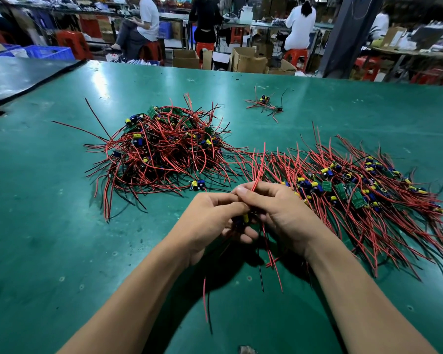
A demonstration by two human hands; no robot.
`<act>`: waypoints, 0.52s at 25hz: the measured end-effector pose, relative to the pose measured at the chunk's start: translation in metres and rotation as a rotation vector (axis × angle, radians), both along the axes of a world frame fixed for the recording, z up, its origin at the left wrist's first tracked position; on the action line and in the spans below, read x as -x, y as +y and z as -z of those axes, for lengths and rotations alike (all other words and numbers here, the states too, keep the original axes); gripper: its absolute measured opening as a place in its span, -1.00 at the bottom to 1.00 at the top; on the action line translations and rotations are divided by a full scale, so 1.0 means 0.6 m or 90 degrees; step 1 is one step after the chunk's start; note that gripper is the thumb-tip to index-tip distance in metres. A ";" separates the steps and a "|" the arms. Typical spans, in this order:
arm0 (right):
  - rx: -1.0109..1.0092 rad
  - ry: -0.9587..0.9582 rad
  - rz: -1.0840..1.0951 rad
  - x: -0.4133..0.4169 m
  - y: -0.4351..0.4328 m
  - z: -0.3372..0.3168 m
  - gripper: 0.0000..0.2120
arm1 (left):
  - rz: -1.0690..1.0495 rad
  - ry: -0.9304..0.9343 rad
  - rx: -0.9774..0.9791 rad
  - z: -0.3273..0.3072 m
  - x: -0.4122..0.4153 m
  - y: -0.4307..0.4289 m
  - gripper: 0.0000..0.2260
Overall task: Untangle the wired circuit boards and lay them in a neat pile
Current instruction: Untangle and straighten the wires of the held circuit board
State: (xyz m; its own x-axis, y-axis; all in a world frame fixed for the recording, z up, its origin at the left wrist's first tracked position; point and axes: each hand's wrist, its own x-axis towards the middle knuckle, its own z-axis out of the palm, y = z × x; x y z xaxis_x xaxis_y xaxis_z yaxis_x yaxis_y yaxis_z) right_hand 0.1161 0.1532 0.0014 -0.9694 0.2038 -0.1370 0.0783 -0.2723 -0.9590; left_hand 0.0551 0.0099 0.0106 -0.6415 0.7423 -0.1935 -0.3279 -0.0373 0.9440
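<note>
A tangled heap of wired circuit boards (164,146), with red and black leads, lies on the green table at centre left. A combed-out pile of boards (363,190) with wires running the same way lies at the right. Above the table's near middle, my left hand (210,223) and my right hand (281,213) both grip one small board (244,218) with a yellow part between them. My right fingers pinch its red wires (257,172), which stick upward. Other red and black leads hang below my hands.
A small separate clump of wired boards (265,104) lies farther back on the green table (62,251). A dark mat (18,77) covers the far left corner. Beyond the table edge, people sit on red stools among cardboard boxes and blue crates.
</note>
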 end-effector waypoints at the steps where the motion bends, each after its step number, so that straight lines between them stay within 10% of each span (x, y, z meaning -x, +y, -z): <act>1: -0.032 0.005 0.021 0.000 -0.002 0.000 -0.72 | 0.008 0.002 0.006 0.000 0.001 -0.001 -0.83; 13: -0.379 0.076 0.404 0.011 0.041 0.022 -0.60 | 0.117 -0.023 0.039 -0.001 0.015 -0.009 -0.90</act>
